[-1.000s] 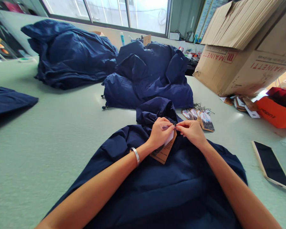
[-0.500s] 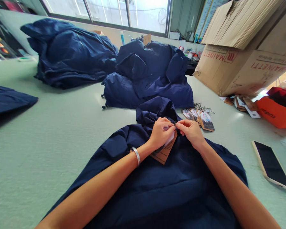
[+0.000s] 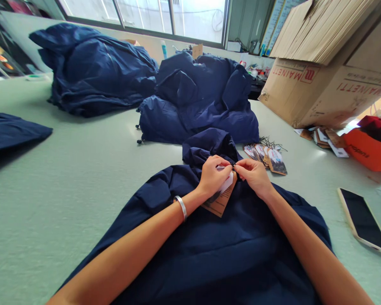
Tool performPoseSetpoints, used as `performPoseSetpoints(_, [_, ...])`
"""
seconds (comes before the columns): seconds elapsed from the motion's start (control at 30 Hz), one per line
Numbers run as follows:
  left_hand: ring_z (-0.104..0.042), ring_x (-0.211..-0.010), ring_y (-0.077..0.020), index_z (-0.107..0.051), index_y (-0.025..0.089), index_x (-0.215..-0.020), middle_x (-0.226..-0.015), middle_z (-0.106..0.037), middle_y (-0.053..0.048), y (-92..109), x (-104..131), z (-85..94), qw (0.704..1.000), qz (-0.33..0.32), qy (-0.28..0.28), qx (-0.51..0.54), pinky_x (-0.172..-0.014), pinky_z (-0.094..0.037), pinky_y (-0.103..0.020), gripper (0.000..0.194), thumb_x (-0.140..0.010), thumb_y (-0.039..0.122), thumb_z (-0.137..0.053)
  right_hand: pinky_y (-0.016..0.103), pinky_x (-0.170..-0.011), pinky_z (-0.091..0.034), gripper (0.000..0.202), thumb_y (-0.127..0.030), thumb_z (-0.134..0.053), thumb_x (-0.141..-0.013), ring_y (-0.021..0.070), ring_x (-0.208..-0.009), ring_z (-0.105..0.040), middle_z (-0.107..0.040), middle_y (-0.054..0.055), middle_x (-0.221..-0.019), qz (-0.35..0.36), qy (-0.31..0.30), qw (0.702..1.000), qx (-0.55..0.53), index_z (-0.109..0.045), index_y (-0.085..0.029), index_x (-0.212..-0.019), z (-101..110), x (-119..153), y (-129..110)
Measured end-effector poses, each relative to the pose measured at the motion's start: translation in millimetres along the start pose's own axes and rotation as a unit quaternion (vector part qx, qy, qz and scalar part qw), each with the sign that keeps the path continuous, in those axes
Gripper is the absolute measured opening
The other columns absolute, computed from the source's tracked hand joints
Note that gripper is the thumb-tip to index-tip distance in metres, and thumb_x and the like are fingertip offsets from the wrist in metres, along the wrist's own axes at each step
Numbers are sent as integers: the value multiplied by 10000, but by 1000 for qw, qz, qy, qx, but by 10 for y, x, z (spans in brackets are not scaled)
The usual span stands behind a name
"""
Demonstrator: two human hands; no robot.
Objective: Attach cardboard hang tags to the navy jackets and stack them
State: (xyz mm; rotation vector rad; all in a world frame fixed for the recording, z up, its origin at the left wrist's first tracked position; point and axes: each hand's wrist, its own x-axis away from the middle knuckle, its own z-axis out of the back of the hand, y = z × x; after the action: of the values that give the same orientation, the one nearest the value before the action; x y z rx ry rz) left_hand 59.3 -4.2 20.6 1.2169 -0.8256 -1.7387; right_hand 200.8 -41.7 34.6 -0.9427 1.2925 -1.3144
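Note:
A navy jacket point(image 3: 216, 245) lies spread in front of me, its hood at the far end. Over its neck, my left hand point(image 3: 214, 176) and my right hand point(image 3: 252, 173) meet with their fingertips pinched close together on a thin black tag string point(image 3: 233, 166). From under my left hand hangs a brown and white hang tag point(image 3: 224, 201), resting on the jacket. The exact way the string runs between my fingers is too small to make out. Just beyond my right hand lies a fanned stack of hang tags point(image 3: 269, 157) with black strings.
Behind the jacket sit a pile of navy jackets point(image 3: 203, 97) and a larger navy heap point(image 3: 95, 67). A cardboard box point(image 3: 305, 89) stands at the back right. On the right are a phone point(image 3: 365, 220), more tags point(image 3: 327, 139) and an orange bag point(image 3: 368, 148).
My hands stay together at the same spot on the string, with only slight finger movement. The hang tag has shifted a little, and the whole view has moved slightly.

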Motion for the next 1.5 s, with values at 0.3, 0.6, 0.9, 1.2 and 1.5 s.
performPoseSetpoints(0.3, [-600, -663, -145, -707, 160, -700, -693, -670, -9, 2, -7, 7, 986, 125, -47, 102, -649, -468, -264, 86, -681, 214, -642, 232, -499, -371, 245, -412, -729, -634, 81, -456, -436, -529, -65, -484, -17, -54, 996, -73, -653, -189, -704, 39, -27, 166])
performPoseSetpoints(0.6, [-571, -807, -174, -723, 210, -688, -744, -656, -25, -11, 27, 8, 997, -71, 34, -26, -795, -465, -321, 75, -739, 171, -684, 234, -477, -344, 274, -428, -745, -610, 81, -446, -422, -528, -63, -477, -27, -36, 995, -87, -657, -187, -708, 26, -28, 162])
performPoseSetpoints(0.9, [-560, -805, -180, -750, 208, -756, -760, -664, -35, -19, 38, 12, 994, -105, 13, -35, -819, -464, -350, 73, -779, 180, -687, 239, -488, -353, 258, -419, -739, -627, 85, -453, -433, -530, -60, -483, -9, -22, 997, -73, -660, -190, -714, 19, -21, 164])
performPoseSetpoints(1.2, [-542, -785, -176, -730, 213, -710, -730, -634, -26, -10, 33, 9, 991, -122, 25, -53, -800, -454, -334, 115, -798, 170, -668, 238, -479, -361, 258, -416, -744, -610, 81, -444, -427, -537, -56, -485, -17, -16, 997, -76, -656, -185, -683, 4, -12, 121])
performPoseSetpoints(1.5, [-538, -782, -172, -720, 198, -721, -728, -632, -25, -27, 36, 7, 987, -148, 35, -56, -774, -460, -328, 114, -810, 163, -659, 227, -473, -364, 226, -381, -725, -615, 78, -448, -444, -547, -50, -487, -22, -19, 997, -76, -652, -175, -669, -1, -11, 126])
